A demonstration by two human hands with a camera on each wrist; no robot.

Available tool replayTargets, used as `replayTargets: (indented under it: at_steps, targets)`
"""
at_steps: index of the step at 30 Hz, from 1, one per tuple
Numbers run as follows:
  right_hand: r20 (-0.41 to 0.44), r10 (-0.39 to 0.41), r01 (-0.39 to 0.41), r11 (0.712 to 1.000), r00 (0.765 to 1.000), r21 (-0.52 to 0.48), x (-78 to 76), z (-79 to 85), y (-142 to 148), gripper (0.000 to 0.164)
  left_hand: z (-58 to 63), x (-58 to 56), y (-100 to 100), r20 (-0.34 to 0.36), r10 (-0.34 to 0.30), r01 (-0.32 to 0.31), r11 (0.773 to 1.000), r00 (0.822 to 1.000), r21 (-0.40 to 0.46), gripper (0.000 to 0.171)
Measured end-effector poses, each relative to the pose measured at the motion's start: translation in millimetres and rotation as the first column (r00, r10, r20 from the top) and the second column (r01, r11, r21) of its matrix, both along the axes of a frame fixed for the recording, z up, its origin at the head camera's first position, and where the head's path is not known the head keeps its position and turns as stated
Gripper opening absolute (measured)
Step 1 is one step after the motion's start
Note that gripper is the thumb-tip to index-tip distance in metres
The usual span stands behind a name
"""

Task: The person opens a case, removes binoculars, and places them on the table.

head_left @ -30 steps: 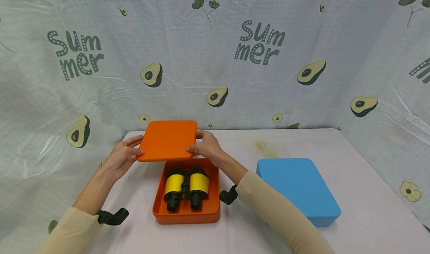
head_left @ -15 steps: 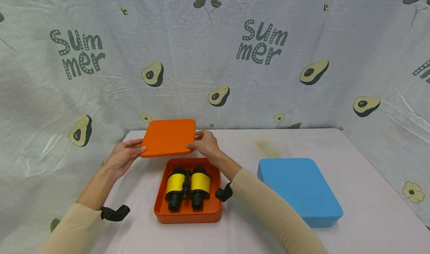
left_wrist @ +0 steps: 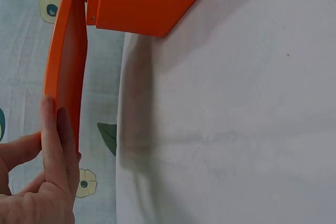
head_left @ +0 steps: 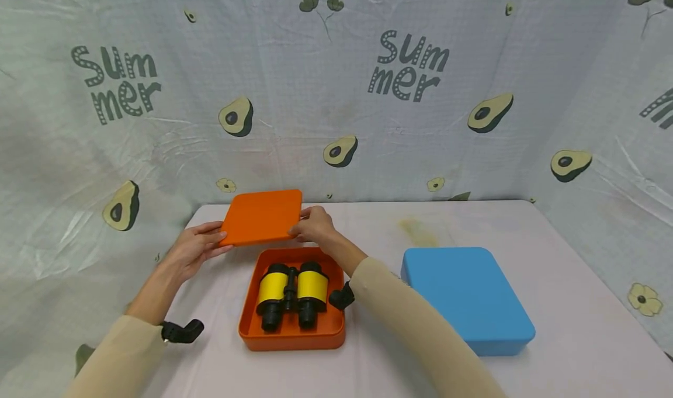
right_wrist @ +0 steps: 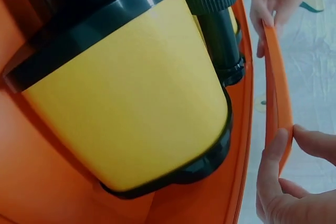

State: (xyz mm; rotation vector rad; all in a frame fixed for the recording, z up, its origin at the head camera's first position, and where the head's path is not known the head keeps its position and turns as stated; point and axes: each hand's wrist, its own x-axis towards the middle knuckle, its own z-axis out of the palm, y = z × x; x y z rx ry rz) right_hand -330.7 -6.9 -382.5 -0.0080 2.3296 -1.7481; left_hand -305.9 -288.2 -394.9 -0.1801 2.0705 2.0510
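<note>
Both sets of fingers, on the left hand [head_left: 190, 251] and right hand [head_left: 316, 227], pinch the orange lid [head_left: 263, 217] aloft, now drawn back behind the open orange box [head_left: 292, 343], leaving the binoculars [head_left: 312, 287] inside exposed.

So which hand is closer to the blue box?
The right hand. It pinches the right edge of the orange lid, left of the blue box; the left hand pinches the lid's left edge, farther from the box.
</note>
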Motion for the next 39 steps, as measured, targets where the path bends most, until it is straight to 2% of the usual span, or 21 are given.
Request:
replayTargets:
  at_steps: [6,12,15,18,23,32,39]
  targets:
    - [0.026,-0.027,0.025,0.997,0.999,0.071,-1.2,-2.0,-9.5,0.051,-5.0,-1.8,-9.9,0.078,0.007,-0.017,0.992,0.997,0.124,0.072]
    - [0.013,-0.058,0.056,0.99,0.998,0.129,-4.1,-4.0,-16.7,0.045,-12.3,-5.9,-17.8,0.068,-0.027,0.012,0.975,0.997,0.221,0.074]
    - [-0.011,-0.055,0.056,0.98,0.998,0.193,-4.8,-8.1,-20.3,0.04,-15.8,-7.8,-19.5,0.083,-0.008,-0.013,0.968,0.997,0.25,0.073]
    - [-0.031,-0.053,0.059,0.969,0.998,0.241,-5.1,-12.3,-23.4,0.038,-17.5,-9.7,-19.4,0.109,0.023,-0.05,0.968,0.994,0.247,0.073]
    - [-0.052,-0.064,0.076,0.959,0.997,0.274,-5.3,-14.6,-26.5,0.044,-18.0,-14.1,-18.2,0.149,0.062,-0.093,0.972,0.987,0.215,0.071]
    - [-0.092,-0.057,0.084,0.941,0.994,0.328,-7.6,-13.9,-38.6,0.027,-19.6,-19.4,-24.4,0.177,0.088,-0.124,0.97,0.98,0.209,0.069]
    - [-0.073,-0.073,0.093,0.94,0.995,0.328,-8.6,-14.1,-42.9,0.031,-22.1,-23.2,-25.2,0.189,0.109,-0.143,0.975,0.976,0.171,0.067]
